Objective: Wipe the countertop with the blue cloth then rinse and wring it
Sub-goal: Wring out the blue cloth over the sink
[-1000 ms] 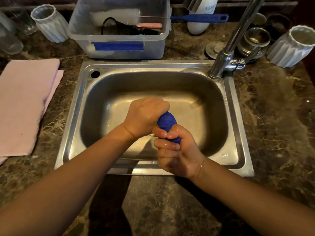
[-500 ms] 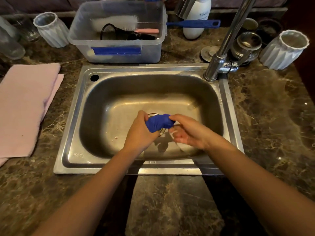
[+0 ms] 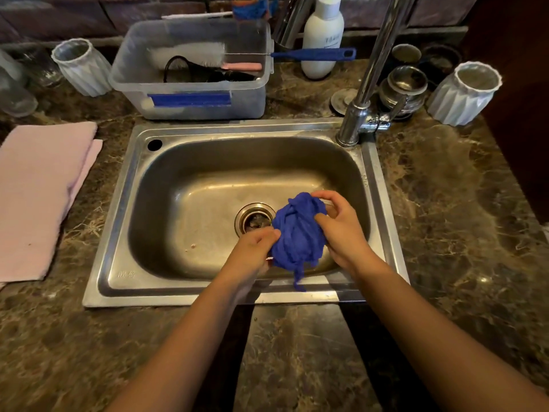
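Observation:
The blue cloth hangs crumpled and twisted over the steel sink, just right of the drain. My left hand pinches its lower left edge. My right hand grips its right side, fingers curled over the top. A loose tail of the cloth dangles toward the sink's front rim. The dark marble countertop surrounds the sink. No water runs from the tap.
A folded pink towel lies left of the sink. Behind it stand a clear plastic tub with brushes, a white bottle, white ribbed cups, steel bowls and glasses.
The cloth has gone from a tight twisted roll gripped in both fists to a loosened, partly unfolded bundle. Both hands moved lower and to the right in the sink.

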A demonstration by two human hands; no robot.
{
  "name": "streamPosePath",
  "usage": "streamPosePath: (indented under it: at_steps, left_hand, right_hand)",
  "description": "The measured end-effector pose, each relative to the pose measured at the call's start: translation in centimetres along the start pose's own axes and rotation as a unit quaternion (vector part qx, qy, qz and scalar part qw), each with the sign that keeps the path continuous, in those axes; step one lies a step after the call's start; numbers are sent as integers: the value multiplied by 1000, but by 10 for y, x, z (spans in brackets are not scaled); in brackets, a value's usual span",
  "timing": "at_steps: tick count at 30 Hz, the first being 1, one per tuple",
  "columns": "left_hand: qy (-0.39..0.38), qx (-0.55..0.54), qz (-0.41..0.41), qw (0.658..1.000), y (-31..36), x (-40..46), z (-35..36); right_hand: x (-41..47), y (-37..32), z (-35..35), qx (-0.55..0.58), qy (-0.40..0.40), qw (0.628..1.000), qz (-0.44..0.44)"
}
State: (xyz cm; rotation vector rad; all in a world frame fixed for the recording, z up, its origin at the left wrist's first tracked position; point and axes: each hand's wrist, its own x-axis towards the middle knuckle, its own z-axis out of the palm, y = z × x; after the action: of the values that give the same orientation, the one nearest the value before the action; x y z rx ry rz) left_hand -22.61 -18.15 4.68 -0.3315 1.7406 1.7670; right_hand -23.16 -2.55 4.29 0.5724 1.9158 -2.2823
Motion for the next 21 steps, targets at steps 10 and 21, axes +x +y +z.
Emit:
streamPosePath:
  at_steps: [10,21]
  left_hand:
    - [25,-4,1,1000,1,-1,17]
    - [22,-30,16,999,10,2,25]
  right_hand:
    - [-14,-12,-22,-221,-42,974,-32]
    - [-11,-28,-53,-4,-154,983,103]
